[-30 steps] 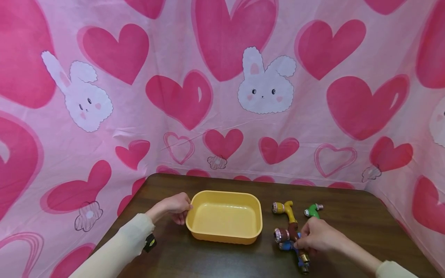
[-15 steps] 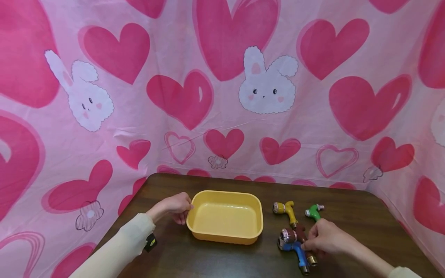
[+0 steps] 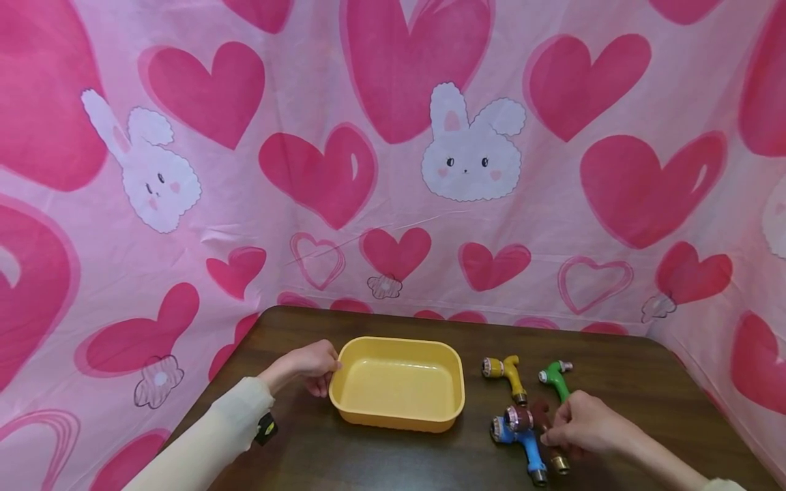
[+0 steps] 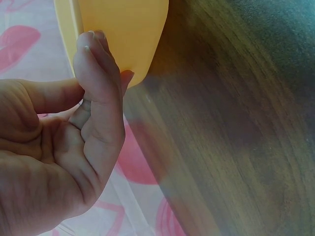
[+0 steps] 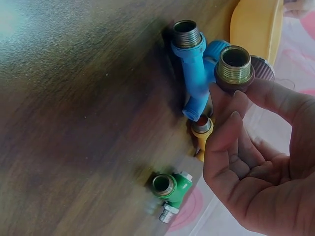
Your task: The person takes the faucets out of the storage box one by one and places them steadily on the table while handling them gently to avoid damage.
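Note:
At its left end, a yellow plastic basin [image 3: 402,421] has its rim pinched between the thumb and fingers of my left hand [image 3: 312,368]. My right hand [image 3: 586,424] holds a brown faucet [image 3: 520,417] by its body, the round knob pointing left. In the right wrist view, the brass threaded end [image 5: 235,69] of this faucet points up past the fingertips. A blue faucet [image 3: 529,447] lies just left of it and overlaps it in the head view. Behind them is a yellow faucet [image 3: 513,376]. Beyond my right hand lies a green faucet [image 3: 556,378], its lower end partly hidden.
A dark wooden table [image 3: 467,464] with rounded back corners carries everything. Pink cloth [image 3: 393,204] with hearts and rabbits hangs behind it and along both sides. The basin stands left of the faucets, with bare wood between them.
My right hand has moved the brown faucet to the right, from lying across the blue one to beside it, uncovering the blue faucet. The left hand and basin have stayed put.

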`<action>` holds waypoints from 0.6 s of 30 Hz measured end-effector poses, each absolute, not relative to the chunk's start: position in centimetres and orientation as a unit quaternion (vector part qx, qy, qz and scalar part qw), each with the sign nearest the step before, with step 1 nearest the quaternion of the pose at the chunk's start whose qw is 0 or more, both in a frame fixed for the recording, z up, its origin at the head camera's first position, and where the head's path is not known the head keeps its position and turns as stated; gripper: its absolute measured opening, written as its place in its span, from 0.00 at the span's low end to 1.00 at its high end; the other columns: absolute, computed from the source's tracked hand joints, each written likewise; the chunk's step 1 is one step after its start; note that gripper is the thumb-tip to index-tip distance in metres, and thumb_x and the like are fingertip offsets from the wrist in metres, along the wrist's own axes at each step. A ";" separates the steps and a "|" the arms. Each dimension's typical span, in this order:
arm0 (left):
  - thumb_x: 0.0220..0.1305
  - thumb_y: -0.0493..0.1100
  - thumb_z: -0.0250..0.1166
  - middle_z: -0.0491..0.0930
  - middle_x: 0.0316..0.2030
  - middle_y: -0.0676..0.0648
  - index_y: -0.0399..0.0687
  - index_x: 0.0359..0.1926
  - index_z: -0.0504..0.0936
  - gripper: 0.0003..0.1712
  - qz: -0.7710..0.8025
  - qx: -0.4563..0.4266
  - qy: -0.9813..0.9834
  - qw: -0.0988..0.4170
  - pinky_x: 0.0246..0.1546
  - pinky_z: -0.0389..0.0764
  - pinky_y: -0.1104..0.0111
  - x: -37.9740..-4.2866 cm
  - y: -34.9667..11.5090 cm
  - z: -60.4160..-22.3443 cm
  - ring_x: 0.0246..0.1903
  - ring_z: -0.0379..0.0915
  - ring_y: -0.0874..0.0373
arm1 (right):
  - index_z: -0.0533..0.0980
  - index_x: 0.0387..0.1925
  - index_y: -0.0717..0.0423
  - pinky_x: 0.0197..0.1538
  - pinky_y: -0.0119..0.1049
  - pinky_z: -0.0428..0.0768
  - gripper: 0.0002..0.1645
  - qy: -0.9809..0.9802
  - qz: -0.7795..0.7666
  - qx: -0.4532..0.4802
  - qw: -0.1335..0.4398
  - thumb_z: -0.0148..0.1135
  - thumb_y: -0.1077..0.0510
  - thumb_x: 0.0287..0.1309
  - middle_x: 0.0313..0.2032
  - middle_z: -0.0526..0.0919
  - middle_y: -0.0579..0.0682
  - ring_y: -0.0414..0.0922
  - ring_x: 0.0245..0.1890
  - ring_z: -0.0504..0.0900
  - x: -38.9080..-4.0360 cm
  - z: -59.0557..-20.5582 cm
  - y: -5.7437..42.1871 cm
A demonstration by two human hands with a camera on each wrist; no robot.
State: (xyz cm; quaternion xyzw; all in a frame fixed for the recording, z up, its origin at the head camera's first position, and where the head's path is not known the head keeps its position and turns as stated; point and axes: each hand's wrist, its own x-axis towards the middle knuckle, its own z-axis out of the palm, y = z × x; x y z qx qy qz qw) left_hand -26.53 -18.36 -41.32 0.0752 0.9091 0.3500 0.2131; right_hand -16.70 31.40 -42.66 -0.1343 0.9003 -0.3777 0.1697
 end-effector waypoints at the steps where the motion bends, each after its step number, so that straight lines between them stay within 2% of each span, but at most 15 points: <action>1: 0.77 0.33 0.57 0.79 0.16 0.43 0.34 0.30 0.83 0.16 0.349 0.075 0.909 0.213 0.18 0.84 0.67 -26.5 -18.4 -41.4 0.12 0.75 0.59 | 0.79 0.16 0.64 0.19 0.28 0.66 0.21 0.899 -0.380 -0.132 0.172 0.76 0.56 0.56 0.12 0.75 0.42 0.35 0.14 0.71 -16.6 -42.7 31.5; 14: 0.77 0.34 0.57 0.79 0.16 0.43 0.36 0.28 0.83 0.17 0.350 0.069 0.910 0.211 0.18 0.84 0.66 -26.6 -18.3 -41.3 0.12 0.75 0.58 | 0.78 0.17 0.69 0.19 0.29 0.71 0.21 0.899 -0.384 -0.125 0.170 0.74 0.59 0.58 0.13 0.77 0.43 0.36 0.15 0.73 -15.8 -42.6 32.4; 18: 0.78 0.34 0.57 0.79 0.17 0.43 0.35 0.28 0.83 0.17 0.353 0.070 0.909 0.212 0.17 0.84 0.67 -26.6 -18.3 -41.4 0.12 0.75 0.58 | 0.79 0.17 0.68 0.19 0.29 0.72 0.20 0.900 -0.383 -0.115 0.172 0.74 0.59 0.59 0.13 0.77 0.42 0.36 0.15 0.74 -15.7 -42.8 32.8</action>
